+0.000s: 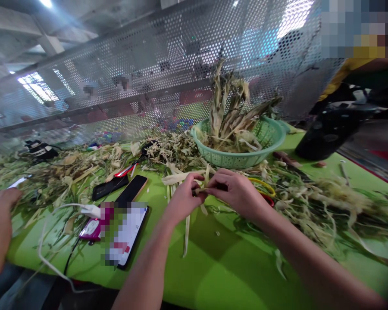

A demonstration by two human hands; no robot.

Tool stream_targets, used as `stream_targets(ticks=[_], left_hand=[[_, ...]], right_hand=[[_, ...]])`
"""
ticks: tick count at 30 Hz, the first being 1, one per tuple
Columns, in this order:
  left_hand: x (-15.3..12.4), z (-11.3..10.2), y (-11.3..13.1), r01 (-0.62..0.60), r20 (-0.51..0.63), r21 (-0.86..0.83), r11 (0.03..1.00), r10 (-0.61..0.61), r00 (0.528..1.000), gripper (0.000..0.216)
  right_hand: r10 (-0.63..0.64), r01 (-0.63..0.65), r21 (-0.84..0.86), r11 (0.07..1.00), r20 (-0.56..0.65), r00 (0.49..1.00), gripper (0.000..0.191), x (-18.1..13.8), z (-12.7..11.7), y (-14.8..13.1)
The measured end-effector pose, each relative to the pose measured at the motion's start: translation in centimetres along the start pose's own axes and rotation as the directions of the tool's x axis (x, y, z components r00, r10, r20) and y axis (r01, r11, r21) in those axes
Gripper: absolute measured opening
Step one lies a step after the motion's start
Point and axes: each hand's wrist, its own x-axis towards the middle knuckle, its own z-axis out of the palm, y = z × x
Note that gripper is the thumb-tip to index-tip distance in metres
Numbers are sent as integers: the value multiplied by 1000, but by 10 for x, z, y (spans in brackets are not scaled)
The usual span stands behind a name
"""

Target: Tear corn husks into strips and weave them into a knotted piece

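Note:
Close together over the green table (194, 275), my left hand (188, 189) and my right hand (231, 186) pinch a pale strip of corn husk (207, 175) between their fingertips. One end of the strip sticks up between the hands. Another pale strip (186, 237) hangs or lies below my left hand; I cannot tell whether it is joined to the held one. Just beyond my fingers, a broad husk piece (174, 178) rests on the table. Behind the hands stands a green plastic basket (236, 160) with dry corn husks (226, 107) rising out of it.
Phones (134, 189), a purple power bank (92, 228) and a white cable (42, 245) lie at left. Husk scraps (80, 163) cover the back; more fibres (326, 202) spread right. A black tumbler (323, 133) stands at right. Another person's hand (3, 206) is at far left.

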Motion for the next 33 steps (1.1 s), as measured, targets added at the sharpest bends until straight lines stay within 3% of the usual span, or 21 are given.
stream_targets(ticks=[9, 13, 15, 17, 21, 23, 26, 29, 33], left_hand=[[4, 10, -11, 2, 73, -59, 998, 2, 997, 45], [2, 4, -3, 68, 98, -315, 947, -39, 994, 44], [1, 0, 0, 88, 112, -407, 909, -45, 993, 33], [2, -3, 2, 84, 93, -418, 905, -50, 994, 21], [5, -2, -4, 36, 28, -367, 929, -28, 999, 17], [6, 1, -7, 11, -26, -357, 934, -22, 999, 17], [6, 4, -9, -12, -58, -354, 935, -9, 998, 16], [6, 5, -10, -9, -24, -351, 936, 0, 1000, 16], [5, 1, -7, 20, 17, -324, 946, -15, 1000, 16]], right_hand=[[7, -5, -51, 999, 40, 999, 8, -3, 14, -3], [4, -6, -40, 999, -57, 998, 8, -2, 12, -2], [-1, -6, -57, 998, -116, 993, 7, -2, 10, 0], [-14, 5, -60, 998, -161, 987, 8, -2, 8, 3], [-65, 38, -118, 992, -233, 970, 10, -1, 6, 5], [-68, 37, -152, 988, -206, 976, 25, 0, 6, 4], [-24, 17, -105, 994, -67, 997, 43, 0, 7, 2], [-4, 3, 37, 999, 5, 1000, 34, 0, 9, 2], [9, -9, 186, 983, 3, 1000, 23, -1, 9, 4]])
